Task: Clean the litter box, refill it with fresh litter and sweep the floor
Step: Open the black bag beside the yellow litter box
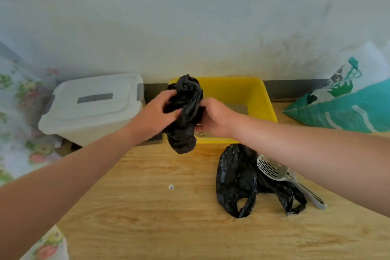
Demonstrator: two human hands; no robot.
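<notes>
The step in hand seems to be preparing a waste bag. The left hand (156,112) and the right hand (213,120) both grip a crumpled black bag (185,112) over the yellow litter box (259,95), which stands on the floor by the wall. The bundle's long axis is nearly upright. Next, its mouth must be found and pulled open.
</notes>
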